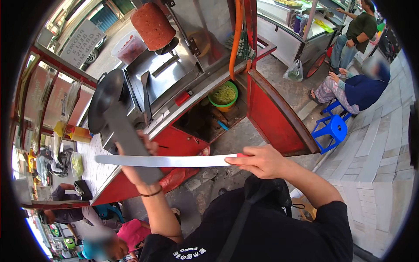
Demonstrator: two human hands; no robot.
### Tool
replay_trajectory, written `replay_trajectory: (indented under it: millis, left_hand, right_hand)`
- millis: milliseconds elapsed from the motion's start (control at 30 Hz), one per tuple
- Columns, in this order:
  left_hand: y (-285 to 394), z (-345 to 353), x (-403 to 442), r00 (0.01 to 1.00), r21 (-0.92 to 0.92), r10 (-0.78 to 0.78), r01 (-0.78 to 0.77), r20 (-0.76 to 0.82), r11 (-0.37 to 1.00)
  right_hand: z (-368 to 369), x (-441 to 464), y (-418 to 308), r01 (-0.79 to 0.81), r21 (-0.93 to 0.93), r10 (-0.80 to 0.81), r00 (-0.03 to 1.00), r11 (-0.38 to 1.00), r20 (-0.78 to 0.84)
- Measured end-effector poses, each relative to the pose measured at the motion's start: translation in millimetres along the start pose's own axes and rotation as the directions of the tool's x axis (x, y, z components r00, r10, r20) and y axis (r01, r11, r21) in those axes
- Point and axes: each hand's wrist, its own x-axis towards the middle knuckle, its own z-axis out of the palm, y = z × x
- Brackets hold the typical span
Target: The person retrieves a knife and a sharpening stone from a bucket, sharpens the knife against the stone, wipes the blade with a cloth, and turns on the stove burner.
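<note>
My left hand (131, 174) is wrapped around a long, dark grey whetstone (123, 130), its fingertips showing past the far edge. The stone is tilted, upper end toward the wok. In my right hand (262, 162) is a long kebab knife (190, 161), gripped by its red handle, most of which is hidden in the fist. Its blade lies crosswise over the lower part of the stone, tip out to the left. Whether the edge touches the stone I cannot tell.
Ahead is a red cart with a black wok (106, 98), a steel griddle (163, 78), a spatula (146, 94) and a meat cone (153, 27). Below, a green-rimmed bucket (236, 97) holds shredded greens beside an open red door (279, 111). People sit and stand nearby; a blue stool (334, 129) is at right.
</note>
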Motion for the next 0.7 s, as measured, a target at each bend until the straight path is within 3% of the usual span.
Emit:
replay_trajectory:
  millis: [100, 133, 167, 200, 233, 300, 367, 433, 500, 567, 633, 667, 700]
  left_hand:
    - [-3.1, -1.0, -3.9, 0.969, 0.017, 0.088, -0.087, -0.233, 0.996]
    - [-9.0, 3.4, -13.9, 0.986, 0.026, -0.123, 0.126, -0.112, 0.992]
    - [-27.0, 10.6, -28.1, 0.939, 0.037, -0.286, 0.298, -0.190, 0.954]
    - [-50.5, 48.5, -36.5, 0.900, -0.078, -0.371, 0.363, -0.227, 0.929]
    - [-67.2, 63.6, -44.7, 0.865, -0.068, -0.464, 0.460, -0.193, 0.886]
    - [-79.6, 61.1, -51.0, 0.882, 0.017, -0.463, 0.466, -0.092, 0.885]
    - [-53.4, 43.3, -33.3, 0.929, 0.086, -0.255, 0.286, -0.268, 0.954]
    - [-9.6, 7.2, -3.4, 0.996, -0.062, -0.056, 0.052, -0.063, 0.997]
    - [14.6, -11.4, 4.5, 0.993, -0.098, 0.094, -0.101, -0.070, 0.990]
    - [-3.2, -3.8, -7.5, 0.980, -0.029, 0.022, -0.029, -0.200, 0.999]
    - [-33.7, 27.9, -32.5, 0.895, 0.110, -0.291, 0.345, -0.339, 0.932]
    - [-57.4, 45.1, -38.6, 0.887, 0.030, -0.406, 0.423, -0.220, 0.906]
    - [-73.2, 59.9, -48.7, 0.853, 0.053, -0.460, 0.486, -0.247, 0.872]
  right_hand:
    - [-12.6, 3.4, 6.9, -0.058, -0.047, 0.061, 0.997, 0.997, 0.056]
    - [-15.5, 14.8, 8.5, -0.032, -0.045, 0.031, 0.999, 0.998, -0.019]
    - [-19.5, 26.7, 9.2, -0.005, -0.050, 0.000, 0.996, 0.999, -0.089]
    - [-23.3, 39.1, 6.7, -0.003, -0.048, -0.003, 0.993, 0.999, -0.116]
    - [-24.4, 44.8, 1.9, -0.002, -0.052, -0.004, 0.994, 0.999, -0.108]
    - [-24.6, 51.5, -4.6, 0.038, 0.020, -0.034, 0.982, 0.999, -0.188]
    - [-5.8, 30.3, -3.7, 0.044, 0.005, -0.043, 0.994, 0.999, -0.104]
    - [4.3, 5.2, -4.2, 0.007, 0.024, -0.007, 1.000, 1.000, 0.007]
    - [-6.8, 1.8, -3.9, -0.003, -0.001, 0.003, 1.000, 1.000, 0.020]
    - [-15.4, 9.1, -2.8, -0.023, -0.030, 0.024, 0.999, 0.999, 0.030]
    - [-21.8, 37.1, 2.4, -0.019, -0.092, 0.016, 0.999, 0.996, -0.036]
    - [-23.0, 50.0, 1.1, 0.010, -0.063, -0.016, 0.995, 0.998, -0.100]
    - [-21.2, 53.9, -0.9, 0.018, -0.066, -0.024, 0.996, 0.998, -0.091]
